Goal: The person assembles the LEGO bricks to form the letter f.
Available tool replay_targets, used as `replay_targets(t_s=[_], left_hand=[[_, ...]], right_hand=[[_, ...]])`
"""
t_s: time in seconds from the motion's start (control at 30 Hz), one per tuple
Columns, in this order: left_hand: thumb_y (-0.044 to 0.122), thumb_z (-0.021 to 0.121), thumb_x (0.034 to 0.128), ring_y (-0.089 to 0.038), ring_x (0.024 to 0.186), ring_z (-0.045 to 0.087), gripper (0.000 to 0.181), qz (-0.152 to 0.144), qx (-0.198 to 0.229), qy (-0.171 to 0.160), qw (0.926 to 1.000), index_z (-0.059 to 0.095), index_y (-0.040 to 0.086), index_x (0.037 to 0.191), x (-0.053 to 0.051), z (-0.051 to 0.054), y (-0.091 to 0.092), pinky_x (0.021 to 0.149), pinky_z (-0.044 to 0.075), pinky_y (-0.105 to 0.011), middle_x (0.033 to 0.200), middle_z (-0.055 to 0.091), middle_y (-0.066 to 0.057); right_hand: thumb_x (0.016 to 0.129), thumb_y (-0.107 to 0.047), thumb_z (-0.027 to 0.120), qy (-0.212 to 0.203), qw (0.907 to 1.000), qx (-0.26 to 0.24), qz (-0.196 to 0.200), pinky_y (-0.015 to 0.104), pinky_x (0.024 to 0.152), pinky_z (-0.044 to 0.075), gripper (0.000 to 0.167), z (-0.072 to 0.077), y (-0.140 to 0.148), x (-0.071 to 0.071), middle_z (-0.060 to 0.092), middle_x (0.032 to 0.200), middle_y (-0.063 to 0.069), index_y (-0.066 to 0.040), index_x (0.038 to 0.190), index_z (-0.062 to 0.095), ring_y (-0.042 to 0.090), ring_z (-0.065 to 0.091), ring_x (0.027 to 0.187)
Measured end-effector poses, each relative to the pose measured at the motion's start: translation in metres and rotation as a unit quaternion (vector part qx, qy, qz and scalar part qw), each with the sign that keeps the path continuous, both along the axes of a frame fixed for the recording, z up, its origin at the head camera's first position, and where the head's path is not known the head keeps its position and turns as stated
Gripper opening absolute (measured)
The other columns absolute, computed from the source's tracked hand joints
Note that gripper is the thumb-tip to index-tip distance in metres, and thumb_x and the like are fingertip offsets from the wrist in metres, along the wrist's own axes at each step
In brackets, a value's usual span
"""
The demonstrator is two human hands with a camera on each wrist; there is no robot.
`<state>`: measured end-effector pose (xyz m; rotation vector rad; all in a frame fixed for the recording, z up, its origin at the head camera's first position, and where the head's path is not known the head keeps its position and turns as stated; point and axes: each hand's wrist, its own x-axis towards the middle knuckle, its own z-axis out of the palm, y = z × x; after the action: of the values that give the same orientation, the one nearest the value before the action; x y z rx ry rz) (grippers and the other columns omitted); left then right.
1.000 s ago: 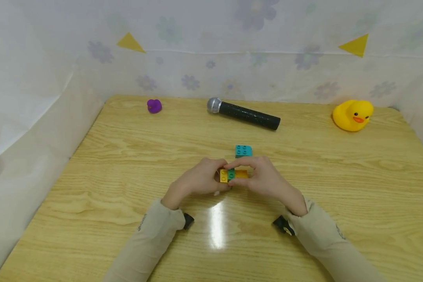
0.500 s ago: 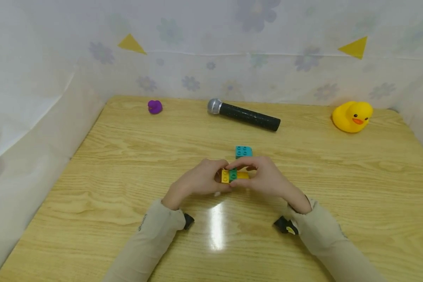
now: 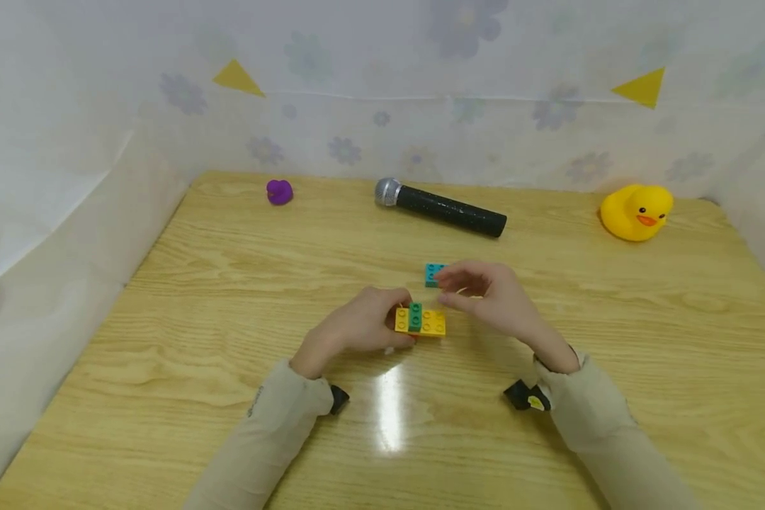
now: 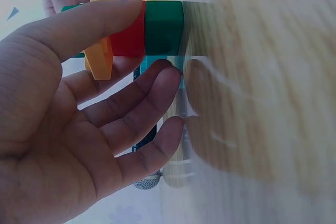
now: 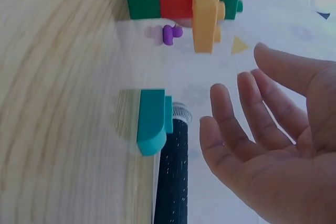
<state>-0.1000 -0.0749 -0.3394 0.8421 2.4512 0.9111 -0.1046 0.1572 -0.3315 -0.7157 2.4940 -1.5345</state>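
My left hand (image 3: 363, 320) pinches a small stack of toy bricks standing on the table. At the bottom is a green brick (image 4: 164, 29), with a red brick (image 4: 128, 39) above it, where the left thumb presses. A flat yellow brick (image 3: 435, 324) lies across these, and a small green brick (image 3: 415, 316) sits on its studs. My right hand (image 3: 494, 297) is apart from the stack, fingers loosely bent and holding nothing. It hovers by a teal brick (image 5: 152, 119) with one rounded edge, partly covering it in the head view.
Beyond the bricks a black microphone (image 3: 449, 210) with a silver head lies on the wooden table (image 3: 261, 283). A small purple duck (image 3: 280, 192) sits at the back left, a larger yellow duck (image 3: 636, 212) at the back right. A flowered cloth (image 3: 382, 134) hangs behind.
My right hand has let go of the green brick on top and moved right and away toward the teal brick. The yellow brick's right end is now uncovered. My left hand stays nearly still.
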Motion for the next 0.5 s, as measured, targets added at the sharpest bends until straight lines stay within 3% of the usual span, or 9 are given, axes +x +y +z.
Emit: replay_targets(t_s=[0.17,0.33,0.5], left_hand=[[0.022,0.076,0.0829,-0.012,0.069,0.052,0.032,0.002,-0.003,-0.001,1.0,0.059,0.009,0.106,-0.001,-0.001,-0.001,0.061,0.043,-0.024,0.083,0.059,0.003],[0.022,0.076,0.0832,-0.011,0.067,0.052,0.032,-0.001,0.0,-0.002,1.0,0.058,0.009,0.106,-0.002,-0.001,-0.001,0.059,0.043,-0.023,0.082,0.059,0.003],[0.023,0.075,0.0839,-0.011,0.067,0.052,0.032,-0.003,-0.011,-0.005,0.9999,0.058,0.009,0.107,-0.002,0.0,-0.001,0.059,0.043,-0.023,0.082,0.059,0.002]], right_hand=[[0.088,-0.005,0.069,0.005,0.9992,-0.008,-0.039,0.026,0.074,0.053,0.024,-0.003,0.006,-0.008,0.067,0.106,0.018,0.003,0.11,0.065,0.015,0.064,0.088],[0.088,-0.007,0.069,0.002,0.9988,0.007,-0.049,0.024,0.074,0.053,0.025,-0.004,0.008,-0.016,0.066,0.108,0.017,0.003,0.111,0.065,0.02,0.064,0.09],[0.086,-0.008,0.071,0.0,0.9975,0.039,-0.059,0.037,0.081,0.053,0.031,-0.009,0.008,-0.024,0.064,0.114,0.018,0.002,0.115,0.064,0.03,0.062,0.098]])
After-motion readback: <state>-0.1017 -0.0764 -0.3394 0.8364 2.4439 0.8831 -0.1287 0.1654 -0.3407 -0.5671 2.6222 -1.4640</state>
